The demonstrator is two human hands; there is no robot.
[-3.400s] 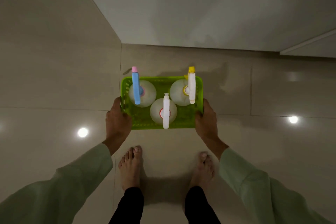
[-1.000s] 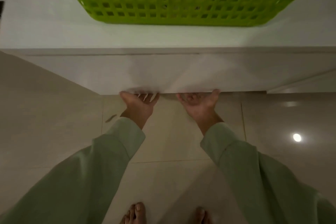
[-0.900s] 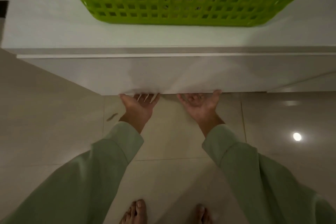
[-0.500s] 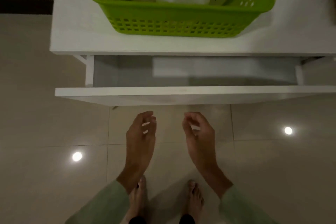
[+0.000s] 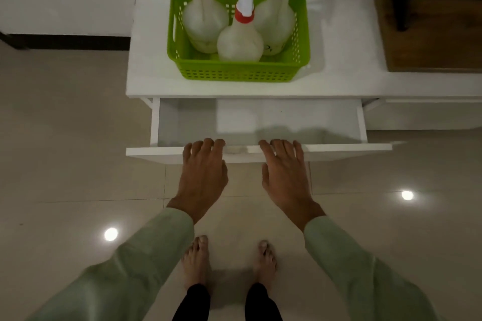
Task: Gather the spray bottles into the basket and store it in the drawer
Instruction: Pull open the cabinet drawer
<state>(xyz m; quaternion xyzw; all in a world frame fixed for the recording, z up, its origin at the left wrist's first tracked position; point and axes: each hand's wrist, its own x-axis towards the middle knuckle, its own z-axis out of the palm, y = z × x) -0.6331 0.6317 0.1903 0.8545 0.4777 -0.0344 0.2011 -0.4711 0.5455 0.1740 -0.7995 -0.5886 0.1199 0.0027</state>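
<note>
A green plastic basket (image 5: pixel 240 73) stands on the white cabinet top (image 5: pixel 148 70). Three pale spray bottles stand upright in it: one with a pink collar (image 5: pixel 204 21), one with a red collar (image 5: pixel 240 41), one with a yellow collar (image 5: pixel 274 21). Below the top, the white drawer (image 5: pixel 287 120) is pulled out and holds nothing. My left hand (image 5: pixel 203 172) and my right hand (image 5: pixel 285 173) lie side by side on the drawer front (image 5: pixel 344 150). On both hands the fingers curl over its top edge.
A dark wooden piece of furniture (image 5: pixel 430 34) stands at the right of the cabinet. A white wall with a dark skirting (image 5: pixel 65 41) lies to the left. My bare feet (image 5: pixel 196 260) stand on glossy beige floor tiles just before the drawer.
A second ago both hands pulled from under the shut drawer's front. Half a second ago they hung free below it. Now they hold its top edge and the drawer is further out.
</note>
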